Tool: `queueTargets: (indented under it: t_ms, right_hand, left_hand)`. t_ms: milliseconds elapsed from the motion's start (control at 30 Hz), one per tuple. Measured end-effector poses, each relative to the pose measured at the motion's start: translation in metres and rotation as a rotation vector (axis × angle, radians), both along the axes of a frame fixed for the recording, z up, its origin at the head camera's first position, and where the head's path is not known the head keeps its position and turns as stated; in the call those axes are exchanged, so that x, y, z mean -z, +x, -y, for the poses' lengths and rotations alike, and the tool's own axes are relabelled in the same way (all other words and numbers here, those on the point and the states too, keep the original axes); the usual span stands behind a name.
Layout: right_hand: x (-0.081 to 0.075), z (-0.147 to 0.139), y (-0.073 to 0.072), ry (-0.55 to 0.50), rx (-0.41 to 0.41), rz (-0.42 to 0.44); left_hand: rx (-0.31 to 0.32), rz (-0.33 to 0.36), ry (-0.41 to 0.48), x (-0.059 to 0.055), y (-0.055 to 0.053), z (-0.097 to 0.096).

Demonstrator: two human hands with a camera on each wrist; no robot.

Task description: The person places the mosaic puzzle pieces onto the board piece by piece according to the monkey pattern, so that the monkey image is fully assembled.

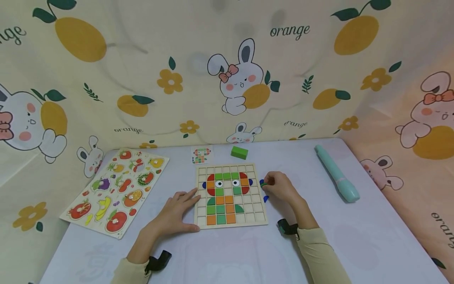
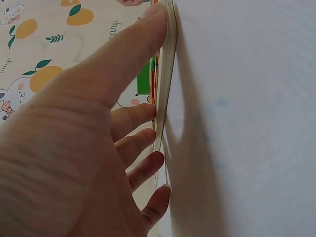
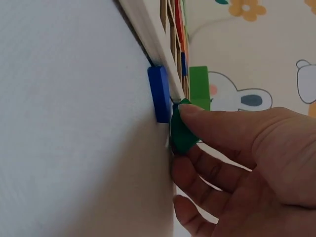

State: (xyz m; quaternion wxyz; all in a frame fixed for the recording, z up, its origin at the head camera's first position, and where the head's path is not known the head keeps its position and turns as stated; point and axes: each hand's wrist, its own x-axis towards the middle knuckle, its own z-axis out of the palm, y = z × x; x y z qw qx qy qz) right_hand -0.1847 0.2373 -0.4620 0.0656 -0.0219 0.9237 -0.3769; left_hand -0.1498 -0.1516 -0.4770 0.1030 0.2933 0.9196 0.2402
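A wooden grid board [image 1: 261,215] lies on the table, with red, orange, green and blue pieces and two round eye pieces laid in a figure on its squares. My left hand [image 1: 170,213] rests along the board's left side, fingers spread, thumb near the lower corner. In the left wrist view, the thumb and fingertips meet the board's edge [image 2: 168,74]. Just off the right side, my right hand [image 1: 281,187] pinches a green piece [image 3: 183,129] between thumb and fingers. A blue piece [image 3: 159,94] lies beside the board, close to those fingers.
Behind the board are a small pattern card [image 1: 201,155] and a green block [image 1: 239,152]. A fruit-picture board [image 1: 142,197] lies to the left. On the right lies a long teal tube-shaped object [image 1: 337,173]. A printed cloth hangs behind the table.
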Motion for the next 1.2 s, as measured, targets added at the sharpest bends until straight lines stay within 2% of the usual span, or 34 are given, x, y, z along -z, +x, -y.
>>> queueTargets:
  t_ms: [133,233,300,367,467,533,700,933,1200]
  right_hand:
    - [-0.005,0.006,0.003,-0.033,0.015,-0.030]
    - [-0.009,0.025,0.007,-0.188,0.014,-0.059]
    - [-0.012,0.046,0.014,-0.324,-0.031,-0.071]
    - [-0.013,0.069,0.021,-0.440,-0.114,-0.055]
    - [-0.013,0.103,0.036,-0.492,-0.239,-0.004]
    - [-0.012,0.124,0.045,-0.435,-0.299,0.011]
    - [-0.006,0.160,0.056,-0.242,-0.348,-0.038]
    - [0.001,0.180,0.060,-0.241,-0.391,-0.020]
    - [0.001,0.183,0.064,-0.146,-0.382,-0.068]
  left_hand:
    - [0.001,0.005,0.004,0.000,0.001,0.000]
    - [-0.001,0.008,0.001,0.000,0.001,0.000]
    - [-0.002,0.008,-0.002,0.001,0.001,0.001]
    - [0.002,0.002,-0.003,0.001,0.000,0.001]
    - [0.012,-0.005,0.001,0.000,0.000,0.001]
    - [0.016,-0.009,0.003,0.000,-0.001,0.001]
    - [0.021,-0.017,0.046,0.000,-0.002,0.004]
    - [0.038,-0.017,0.085,0.004,-0.003,0.006]
    - [0.038,-0.022,0.089,0.003,-0.003,0.005]
